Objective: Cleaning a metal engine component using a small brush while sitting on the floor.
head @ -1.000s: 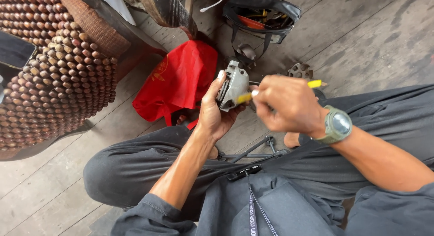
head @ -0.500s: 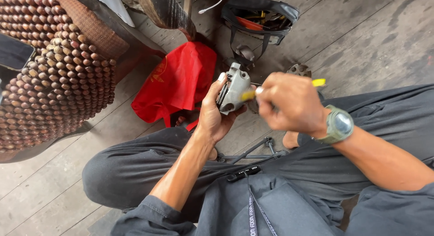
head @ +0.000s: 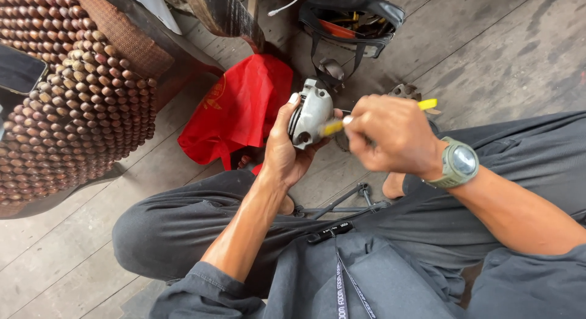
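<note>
My left hand [head: 285, 149] grips a small grey metal housing [head: 311, 114], a cast machine part with dark openings, held up above my crossed legs. In my right hand [head: 390, 136] is a yellow-handled tool [head: 427, 104], its tip pressed against the near side of the housing. The right hand is blurred by motion. A grey-green watch [head: 459, 163] sits on my right wrist.
A red cloth bag [head: 235, 108] lies on the wooden plank floor behind the part. A black tool bag [head: 354, 17] stands open at the back. A wooden-bead seat cover [head: 67, 93] fills the left. A metal wrench [head: 342, 200] lies by my knees.
My right hand has shifted slightly with the yellow-handled tool against the housing, working at it. My left hand keeps the housing in nearly the same place.
</note>
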